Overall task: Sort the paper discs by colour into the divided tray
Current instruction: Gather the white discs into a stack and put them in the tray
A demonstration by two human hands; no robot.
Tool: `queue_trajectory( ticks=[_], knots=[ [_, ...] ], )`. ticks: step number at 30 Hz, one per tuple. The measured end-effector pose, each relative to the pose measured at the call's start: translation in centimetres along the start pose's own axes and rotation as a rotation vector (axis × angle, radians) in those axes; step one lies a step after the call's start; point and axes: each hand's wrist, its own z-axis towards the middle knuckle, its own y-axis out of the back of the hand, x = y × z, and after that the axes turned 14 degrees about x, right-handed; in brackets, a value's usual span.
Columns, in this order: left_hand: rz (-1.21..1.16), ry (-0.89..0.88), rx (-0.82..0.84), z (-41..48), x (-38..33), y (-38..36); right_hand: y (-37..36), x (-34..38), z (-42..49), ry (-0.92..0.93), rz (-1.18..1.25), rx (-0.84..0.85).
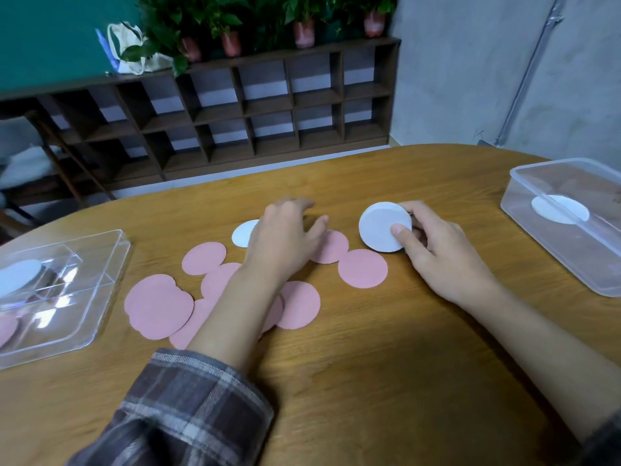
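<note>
Several pink paper discs (pixel 159 306) lie scattered on the wooden table (pixel 369 381), one of them (pixel 363 268) apart to the right. My right hand (pixel 433 245) grips a stack of white discs (pixel 381 227), tilted up above the table. My left hand (pixel 285 237) rests palm down with spread fingers over the discs, next to a single white disc (pixel 242 234) partly hidden under it. The clear divided tray (pixel 100 297) stands at the left edge, with a white disc in its far compartment and a pink one in its near compartment.
A clear plastic box (pixel 554 230) with a white disc inside stands at the right of the table. Beyond the far table edge stands a dark wooden shelf unit (pixel 235 109) with potted plants on top. A chair (pixel 40 156) stands at the left.
</note>
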Motion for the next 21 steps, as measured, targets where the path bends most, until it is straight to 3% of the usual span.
queue_trajectory(
  ticks=[8,13,18,21],
  knots=[
    [0.017,0.22,0.096,-3.5,5.1,0.9,-1.6,1.9,-0.4,0.064,0.04,0.021],
    [0.031,0.208,0.079,-5.0,5.4,1.6,-3.0,3.3,-1.0,0.055,0.066,-0.014],
    [-0.012,0.191,0.011,-6.0,6.6,2.2,-5.2,5.9,-0.9,0.036,0.247,-0.033],
    [-0.03,0.154,-0.034,-6.1,7.4,2.0,-6.4,6.4,0.0,0.027,0.179,-0.032]
  ],
)
